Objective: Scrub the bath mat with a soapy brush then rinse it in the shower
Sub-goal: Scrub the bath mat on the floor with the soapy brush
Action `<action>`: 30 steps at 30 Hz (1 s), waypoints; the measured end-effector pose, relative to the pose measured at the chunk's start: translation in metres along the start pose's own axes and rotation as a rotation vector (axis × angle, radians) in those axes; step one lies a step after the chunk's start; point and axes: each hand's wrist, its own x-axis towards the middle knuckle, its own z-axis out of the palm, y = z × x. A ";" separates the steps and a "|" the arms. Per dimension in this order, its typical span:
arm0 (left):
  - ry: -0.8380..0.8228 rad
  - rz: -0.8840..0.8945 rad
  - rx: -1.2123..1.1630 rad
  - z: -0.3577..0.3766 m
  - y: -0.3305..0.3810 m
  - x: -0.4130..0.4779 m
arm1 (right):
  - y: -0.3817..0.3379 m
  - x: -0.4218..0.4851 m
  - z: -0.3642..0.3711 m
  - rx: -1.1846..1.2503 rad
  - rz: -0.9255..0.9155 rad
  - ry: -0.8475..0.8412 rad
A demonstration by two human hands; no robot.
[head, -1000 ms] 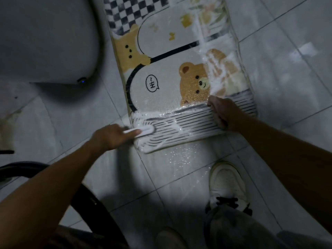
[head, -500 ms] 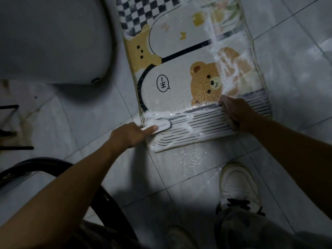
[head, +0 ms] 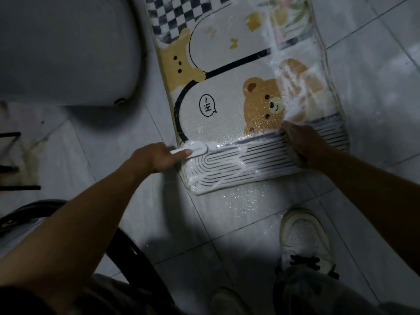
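Near: white sneaker [head: 304,237] on the grey tiled floor [head: 127,133], dark curved rim [head: 136,253] at near left. Foam specks lay on the tiles just before the bath mat [head: 227,105], which lay flat on the floor, striped end nearest. Left hand [head: 156,158]: fingers curled round the brush [head: 195,147], its head in suds at the mat's left edge. Right hand [head: 304,144] rested on the striped band; couldn't tell how its fingers lay. Far left: white fixture base [head: 63,48].

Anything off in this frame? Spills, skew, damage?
No damage. Soapy suds have spilled off the near edge of the bath mat onto the floor tiles, ahead of the white shoe. The mat lies askew to the grout lines. A brownish stain marks the tiles, far left.
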 end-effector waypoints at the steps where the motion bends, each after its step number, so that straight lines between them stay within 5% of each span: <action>1: -0.008 0.045 0.016 0.004 0.012 0.000 | 0.000 -0.001 0.001 0.007 0.004 0.004; 6: 0.002 0.190 -0.057 0.039 0.058 -0.010 | -0.003 -0.003 -0.001 0.061 0.000 -0.003; 13: 0.048 -0.165 -0.173 0.018 -0.038 -0.025 | 0.000 -0.001 -0.001 0.070 -0.003 -0.010; 17: -0.011 0.057 -0.401 0.037 0.005 -0.019 | -0.003 -0.005 0.000 0.054 -0.003 -0.011; 21: 0.038 0.141 -0.241 0.047 0.055 -0.023 | -0.007 -0.009 0.000 0.047 0.004 -0.013; 26: 0.052 0.118 -0.266 0.033 -0.005 -0.024 | -0.003 -0.005 -0.001 0.022 0.001 -0.020; 30: 0.182 -0.083 -0.258 0.022 -0.037 -0.025 | -0.001 -0.004 0.000 0.052 -0.014 -0.032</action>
